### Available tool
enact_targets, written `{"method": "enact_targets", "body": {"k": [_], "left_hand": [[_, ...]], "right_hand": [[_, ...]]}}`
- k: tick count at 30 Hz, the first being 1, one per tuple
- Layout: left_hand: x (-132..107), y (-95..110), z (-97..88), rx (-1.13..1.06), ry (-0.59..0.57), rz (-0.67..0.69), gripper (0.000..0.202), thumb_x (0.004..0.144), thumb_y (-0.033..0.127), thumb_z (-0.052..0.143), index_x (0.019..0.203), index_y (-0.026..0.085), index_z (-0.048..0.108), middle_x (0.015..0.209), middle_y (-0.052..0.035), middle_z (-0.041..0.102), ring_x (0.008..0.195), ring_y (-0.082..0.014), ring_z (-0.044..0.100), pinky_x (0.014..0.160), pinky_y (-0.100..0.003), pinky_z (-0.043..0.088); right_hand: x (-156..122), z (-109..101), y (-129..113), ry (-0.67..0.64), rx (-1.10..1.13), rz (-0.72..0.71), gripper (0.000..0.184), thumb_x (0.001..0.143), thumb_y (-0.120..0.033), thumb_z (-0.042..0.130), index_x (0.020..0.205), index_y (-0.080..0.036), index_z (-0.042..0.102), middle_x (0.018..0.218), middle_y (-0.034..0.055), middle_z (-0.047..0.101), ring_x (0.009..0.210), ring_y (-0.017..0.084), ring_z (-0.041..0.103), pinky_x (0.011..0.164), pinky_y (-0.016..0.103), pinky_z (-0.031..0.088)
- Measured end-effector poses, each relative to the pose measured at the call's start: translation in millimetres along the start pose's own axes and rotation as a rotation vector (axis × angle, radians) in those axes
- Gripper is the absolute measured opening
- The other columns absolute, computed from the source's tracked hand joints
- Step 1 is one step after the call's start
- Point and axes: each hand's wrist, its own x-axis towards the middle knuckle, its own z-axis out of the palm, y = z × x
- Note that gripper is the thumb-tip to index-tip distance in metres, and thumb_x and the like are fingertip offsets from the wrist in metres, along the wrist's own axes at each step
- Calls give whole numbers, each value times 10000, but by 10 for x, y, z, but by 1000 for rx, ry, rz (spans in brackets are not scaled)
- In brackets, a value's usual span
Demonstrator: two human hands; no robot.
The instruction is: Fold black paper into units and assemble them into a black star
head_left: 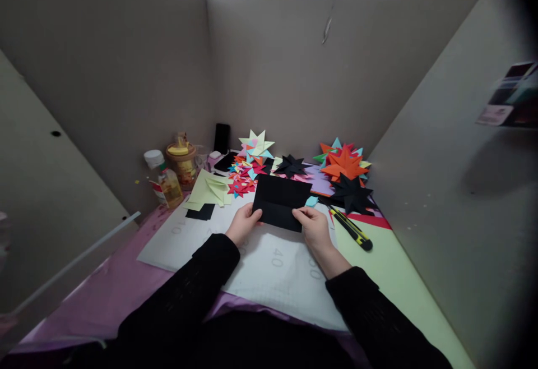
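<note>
Cardboard booth [294, 77], glue bottle [167, 181], hands [242, 224] gripping black paper [281, 202]

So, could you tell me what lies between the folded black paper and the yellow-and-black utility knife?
In the head view, only a small light-blue paper scrap lies between the black paper and the utility knife, close above the right hand.

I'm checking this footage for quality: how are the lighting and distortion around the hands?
Head view: dim, even light; the black paper held by the left hand and right hand shows little fold detail; wide-angle bending curves the cardboard walls; corners darken, right edge blurs.
</note>
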Motion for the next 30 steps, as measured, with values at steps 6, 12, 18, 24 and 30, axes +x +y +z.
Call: {"method": "enact_targets", "body": {"k": [6, 12, 18, 24, 30], "left_hand": [[23, -50, -7, -48, 37, -56, 315, 638, 347, 749, 824, 124, 627, 771, -46, 667, 659, -148, 611, 539, -230, 485], [26, -59, -38, -86, 104, -79, 340, 627, 349, 763, 845, 120, 638, 828, -72, 682, 691, -153, 623, 554, -232, 503], [52, -55, -81, -118, 142, -19, 394, 629, 396, 763, 890, 125, 645, 922, -88, 687, 751, -156, 630, 581, -219, 502], [44, -18, -50, -126, 140, -3, 411, 619, 387, 767, 912, 124, 646, 939, -95, 688, 764, -164, 630, 569, -217, 497], [23, -5, -7, -114, 173, -23, 400, 601, 369, 769, 897, 124, 659, 922, -95, 697, 757, -177, 632, 566, -222, 492]], "right_hand": [[-17, 19, 7, 8, -16, -9, 202, 683, -346, 721, 624, -166, 651, 550, -27, 559, 549, 127, 474, 544, 256, 355], [11, 51, -4, -1, 83, 12, 247, 655, -375, 738, 741, -188, 602, 636, -32, 584, 564, 112, 501, 541, 237, 387], [-5, 66, -35, -100, 162, 133, 440, 645, -429, 738, 981, -207, 559, 694, 8, 673, 577, 159, 620, 531, 263, 473], [21, 44, -24, -109, 116, 164, 309, 670, -441, 725, 665, -166, 583, 490, 6, 612, 459, 140, 589, 435, 213, 408], [-25, 58, -80, -68, 47, 111, 294, 705, -422, 707, 628, -171, 577, 444, -21, 568, 422, 109, 527, 441, 208, 375]]}}
